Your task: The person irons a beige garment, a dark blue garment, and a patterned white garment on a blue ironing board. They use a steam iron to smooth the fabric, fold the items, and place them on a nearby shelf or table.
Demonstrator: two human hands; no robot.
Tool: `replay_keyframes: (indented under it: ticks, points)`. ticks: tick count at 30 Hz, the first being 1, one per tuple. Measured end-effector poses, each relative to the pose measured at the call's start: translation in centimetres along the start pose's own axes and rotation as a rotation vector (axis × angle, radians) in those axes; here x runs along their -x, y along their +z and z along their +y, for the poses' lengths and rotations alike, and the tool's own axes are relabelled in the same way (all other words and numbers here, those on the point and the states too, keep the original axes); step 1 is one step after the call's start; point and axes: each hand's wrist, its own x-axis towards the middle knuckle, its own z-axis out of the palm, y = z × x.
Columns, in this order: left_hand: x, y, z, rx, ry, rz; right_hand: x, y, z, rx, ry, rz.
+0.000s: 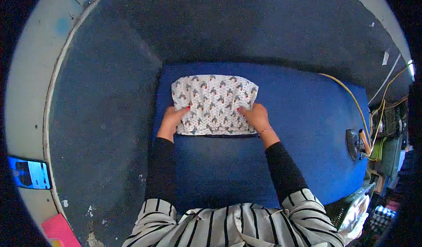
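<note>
A white cloth piece (214,102) with a small printed bird-like pattern lies on a blue padded table (306,115). My left hand (173,118) grips its lower left side, thumb on top and the other fingers hidden under the fabric. At the lower right side my right hand (257,115) holds it the same way. A thin dark strip shows beneath the cloth's near edge. The far part of the cloth bulges slightly, and soft creases run through it.
An iron (353,144) with a yellow cord (349,92) stands at the table's right end. Beyond are a dark crate (390,154) and a basket (343,207) holding white cloth. Far left, a lit phone (31,174) and a pink item (61,230) lie on a ledge.
</note>
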Motion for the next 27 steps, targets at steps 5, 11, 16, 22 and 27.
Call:
replay_keyframes:
  ticks: [5,11,16,22,27]
  points:
    - [-0.4,0.1,-0.3,0.223,-0.066,-0.104,0.4,-0.7,-1.0,-1.060,0.108,-0.307]
    - [-0.1,-1.8,2.0,0.254,-0.052,-0.148,-0.4,-2.6,-2.0,-1.249,0.205,-0.563]
    - [-0.8,-6.9,8.3,0.085,0.150,-0.007,-3.5,0.2,-7.2,-1.234,-0.040,-0.502]
    - [1.0,0.7,6.6,-0.769,0.981,0.622,-3.3,-2.2,1.0,-0.514,-0.188,0.218]
    - [12.8,17.9,-2.9,-0.710,1.160,0.136,9.1,-11.2,14.2,-0.573,-0.119,0.520]
